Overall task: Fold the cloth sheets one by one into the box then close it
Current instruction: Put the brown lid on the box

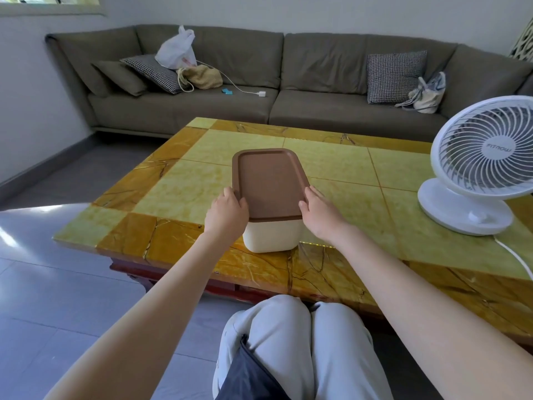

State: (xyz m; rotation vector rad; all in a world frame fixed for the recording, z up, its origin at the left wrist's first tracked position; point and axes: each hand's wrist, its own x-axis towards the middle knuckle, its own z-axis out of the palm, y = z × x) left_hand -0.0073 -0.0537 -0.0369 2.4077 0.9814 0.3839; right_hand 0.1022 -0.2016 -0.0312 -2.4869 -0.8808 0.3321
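The cream box (pixel 269 238) stands near the table's (pixel 202 180) near edge, with the brown lid (pixel 269 183) seated on it. The left hand (pixel 227 215) and right hand (pixel 320 212) clasp the lid's side edges at its near corners, thumbs on top. A fan (pixel 484 163) stands at the right edge, well apart.

Only one piece of lettering can be read: small grey capitals on the round white hub of the fan (pixel 487 160), which stands at the right end of the worktop (pixel 259 140). They appear upside down and seem to spell "FITNOW" – the letters are not sharp. The white plastic bag (pixel 176 50) on the sofa bears red print – too blurred to read.
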